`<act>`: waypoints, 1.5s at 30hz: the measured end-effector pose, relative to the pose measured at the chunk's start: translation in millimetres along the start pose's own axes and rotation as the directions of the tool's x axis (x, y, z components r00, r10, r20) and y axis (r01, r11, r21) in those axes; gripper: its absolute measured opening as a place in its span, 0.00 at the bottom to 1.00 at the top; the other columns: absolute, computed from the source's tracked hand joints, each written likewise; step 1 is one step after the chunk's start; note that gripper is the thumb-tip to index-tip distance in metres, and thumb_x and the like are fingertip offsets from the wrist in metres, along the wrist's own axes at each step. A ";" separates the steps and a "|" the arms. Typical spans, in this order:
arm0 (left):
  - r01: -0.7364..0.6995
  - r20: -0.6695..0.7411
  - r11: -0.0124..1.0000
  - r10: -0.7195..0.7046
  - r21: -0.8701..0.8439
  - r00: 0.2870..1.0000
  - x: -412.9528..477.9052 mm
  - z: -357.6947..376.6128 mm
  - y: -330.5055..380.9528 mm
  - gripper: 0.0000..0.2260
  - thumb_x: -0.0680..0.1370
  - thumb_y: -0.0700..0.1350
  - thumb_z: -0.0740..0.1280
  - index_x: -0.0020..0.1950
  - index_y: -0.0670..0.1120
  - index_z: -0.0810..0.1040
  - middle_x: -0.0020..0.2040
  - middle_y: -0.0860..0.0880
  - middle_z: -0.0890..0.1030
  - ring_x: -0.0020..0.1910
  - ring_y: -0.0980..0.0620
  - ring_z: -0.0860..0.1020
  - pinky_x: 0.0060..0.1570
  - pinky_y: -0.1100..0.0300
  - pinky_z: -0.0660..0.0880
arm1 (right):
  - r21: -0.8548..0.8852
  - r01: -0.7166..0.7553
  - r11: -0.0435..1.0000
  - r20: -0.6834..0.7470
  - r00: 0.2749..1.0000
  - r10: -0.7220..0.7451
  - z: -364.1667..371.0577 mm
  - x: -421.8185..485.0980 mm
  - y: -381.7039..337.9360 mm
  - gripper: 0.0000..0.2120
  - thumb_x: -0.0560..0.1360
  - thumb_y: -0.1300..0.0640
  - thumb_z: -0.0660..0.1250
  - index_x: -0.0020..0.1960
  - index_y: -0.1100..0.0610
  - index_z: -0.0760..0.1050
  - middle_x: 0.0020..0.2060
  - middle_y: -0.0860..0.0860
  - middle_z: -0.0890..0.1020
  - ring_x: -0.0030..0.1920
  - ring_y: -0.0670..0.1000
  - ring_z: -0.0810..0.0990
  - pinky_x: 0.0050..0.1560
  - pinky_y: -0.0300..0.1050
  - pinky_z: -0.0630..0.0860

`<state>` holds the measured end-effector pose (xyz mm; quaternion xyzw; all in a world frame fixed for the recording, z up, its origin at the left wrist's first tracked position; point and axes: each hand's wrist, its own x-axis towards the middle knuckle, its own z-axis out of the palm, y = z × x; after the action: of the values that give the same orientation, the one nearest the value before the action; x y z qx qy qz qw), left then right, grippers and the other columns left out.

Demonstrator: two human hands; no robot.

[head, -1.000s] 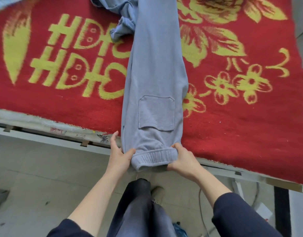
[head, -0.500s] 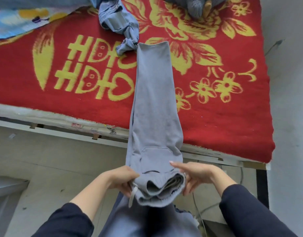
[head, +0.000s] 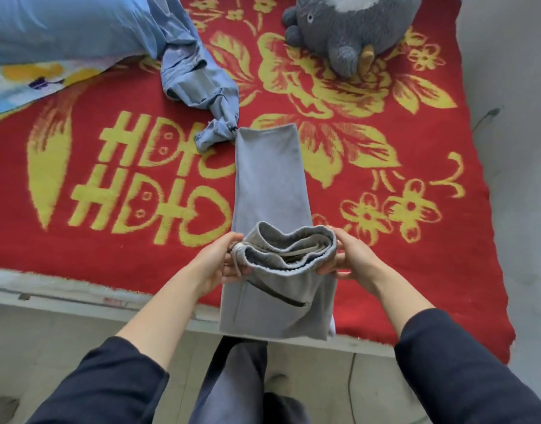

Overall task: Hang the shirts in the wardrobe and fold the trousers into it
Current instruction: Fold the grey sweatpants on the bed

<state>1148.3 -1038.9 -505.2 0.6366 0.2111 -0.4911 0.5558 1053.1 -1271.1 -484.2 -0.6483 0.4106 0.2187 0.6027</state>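
Grey sweat trousers (head: 270, 185) lie lengthways on the red bed blanket (head: 110, 255), legs together, cuffs at the far end. Their elastic waistband is lifted off the bed and turned over toward the legs. My left hand (head: 220, 261) grips the waistband's left side by the white drawstring. My right hand (head: 348, 255) grips its right side. A crumpled light-blue garment (head: 199, 87) lies beyond the trouser cuffs, touching them.
A grey plush toy (head: 351, 29) sits at the far side of the bed. A light-blue pillow (head: 64, 26) and a patterned sheet (head: 33, 81) occupy the far left. The grey wall (head: 514, 148) runs along the right. The bed edge (head: 79, 301) and tiled floor lie below.
Both hands lifted the waistband from the bed's near edge and carried it forward over the legs, starting a fold. The view tilted up, showing the plush toy and pillow.
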 end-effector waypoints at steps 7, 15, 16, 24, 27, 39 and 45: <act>-0.081 -0.003 0.996 0.081 -0.034 0.997 90.0 -10.6 138.2 0.14 0.77 0.50 0.60 0.33 0.49 0.73 0.22 0.51 0.73 0.20 0.53 0.76 0.41 0.58 0.72 | 0.047 0.040 0.998 -0.199 0.980 -0.030 -9.1 119.3 -120.3 0.16 0.77 0.46 0.58 0.46 0.56 0.79 0.26 0.56 0.81 0.29 0.53 0.81 0.44 0.47 0.74; -0.401 -0.177 0.912 0.411 0.091 0.894 190.2 -13.9 196.2 0.21 0.79 0.52 0.60 0.72 0.56 0.67 0.69 0.54 0.73 0.66 0.55 0.71 0.67 0.51 0.65 | 0.120 0.129 0.984 -0.282 0.955 -0.091 3.5 207.6 -170.7 0.13 0.79 0.50 0.57 0.54 0.57 0.75 0.43 0.54 0.85 0.43 0.52 0.81 0.42 0.45 0.73; -0.435 -0.171 0.870 0.477 0.233 0.862 193.7 -13.5 178.8 0.24 0.78 0.50 0.61 0.74 0.55 0.64 0.72 0.55 0.68 0.70 0.55 0.67 0.71 0.52 0.61 | 0.066 0.146 0.987 -0.284 0.951 -0.122 9.8 212.1 -153.6 0.12 0.79 0.52 0.59 0.55 0.58 0.75 0.45 0.55 0.83 0.43 0.52 0.80 0.40 0.44 0.72; -0.343 0.326 -0.058 0.490 0.938 0.809 182.9 -12.4 -13.7 0.35 0.72 0.62 0.55 0.78 0.53 0.52 0.79 0.45 0.46 0.77 0.49 0.42 0.75 0.47 0.49 | -0.815 0.273 0.512 0.142 0.949 -0.281 43.6 170.9 15.3 0.32 0.73 0.45 0.62 0.74 0.54 0.63 0.74 0.51 0.66 0.74 0.51 0.63 0.72 0.47 0.62; -0.345 0.383 -0.168 0.470 0.923 0.795 177.9 -12.4 -60.7 0.39 0.69 0.64 0.60 0.77 0.50 0.59 0.77 0.40 0.56 0.76 0.44 0.51 0.71 0.47 0.49 | -0.900 0.371 0.228 0.314 0.916 -0.250 41.1 157.2 64.7 0.48 0.60 0.37 0.73 0.75 0.54 0.64 0.73 0.53 0.66 0.72 0.54 0.67 0.69 0.51 0.67; -0.037 0.288 -0.461 0.488 0.887 0.824 186.9 -7.8 -100.9 0.24 0.76 0.37 0.49 0.73 0.40 0.66 0.69 0.29 0.65 0.68 0.28 0.65 0.65 0.37 0.63 | -0.956 0.281 0.085 0.233 0.904 -0.359 29.6 172.4 110.0 0.42 0.56 0.61 0.82 0.68 0.62 0.73 0.67 0.63 0.73 0.65 0.61 0.75 0.56 0.52 0.79; 0.001 0.146 -0.474 0.272 0.881 0.951 157.0 29.3 -43.2 0.21 0.77 0.36 0.55 0.70 0.43 0.72 0.68 0.30 0.69 0.67 0.30 0.68 0.62 0.43 0.69 | -0.938 0.318 0.136 0.271 0.921 -0.279 21.6 163.3 62.9 0.12 0.77 0.52 0.59 0.57 0.56 0.75 0.60 0.55 0.78 0.65 0.55 0.73 0.74 0.49 0.52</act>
<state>1168.9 -1096.6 -658.8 0.8616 -0.3499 -0.3023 -0.2093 1100.3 -1290.2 -653.1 -0.9441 0.0346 0.3129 0.0974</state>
